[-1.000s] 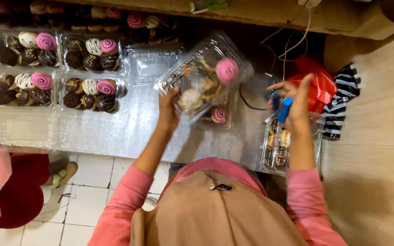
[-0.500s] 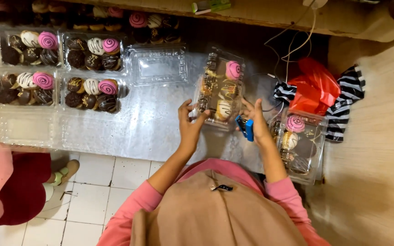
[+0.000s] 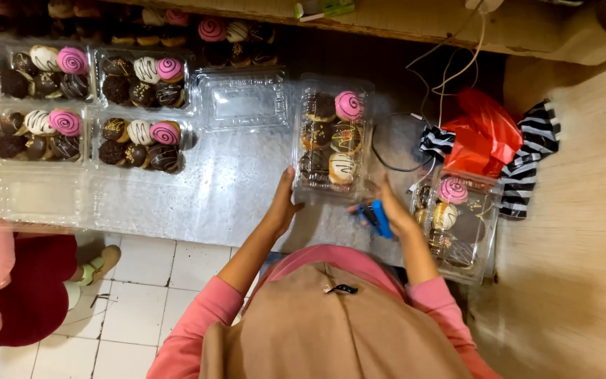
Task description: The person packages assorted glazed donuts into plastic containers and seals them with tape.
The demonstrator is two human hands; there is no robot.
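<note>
Left hand [image 3: 283, 207] gripping near edge of clear, glossy plastic doughnut box [image 3: 332, 139] on silvery bench [image 3: 240, 179]. Right hand [image 3: 395, 210] at opposite corner, clutching blue tool [image 3: 375, 217], shape unclear. Beyond: empty clear box [image 3: 241, 100]; farther trays partly cropped.

A metal counter [image 3: 247, 189] stands over white floor tiles [image 3: 142, 302], beside wood planks [image 3: 583, 210].
</note>
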